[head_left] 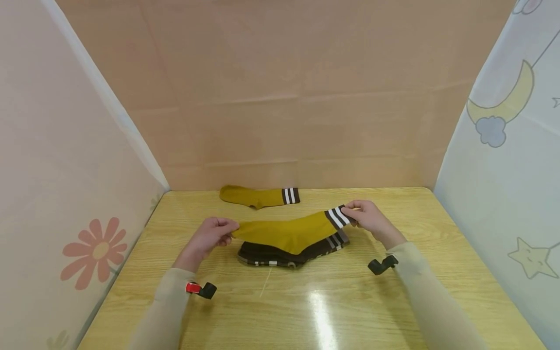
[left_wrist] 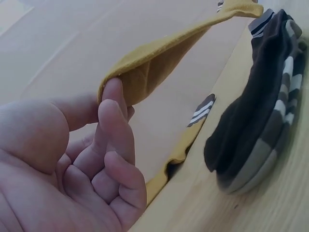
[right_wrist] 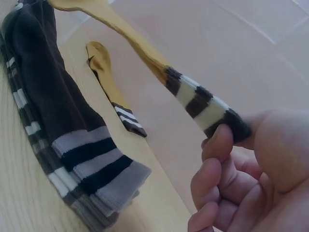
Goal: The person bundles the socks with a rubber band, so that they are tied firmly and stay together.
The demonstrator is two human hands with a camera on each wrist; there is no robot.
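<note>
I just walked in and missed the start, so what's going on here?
A person's left grip pinches the toe end of a mustard sock, and the right grip pinches its striped cuff, holding it lengthwise off the table. Below it lies a pile of dark, partly patterned socks. A second mustard sock, with a similar striped cuff, lies by the table's far edge, untouched.

A mustard-yellow sock point(head_left: 284, 232), its dark brown cuff banded with white stripes, is held stretched lengthwise by both ends, toe at left and cuff slightly higher at right. The heel is pointed downward above stacked dark socks point(head_left: 262, 250).
</note>
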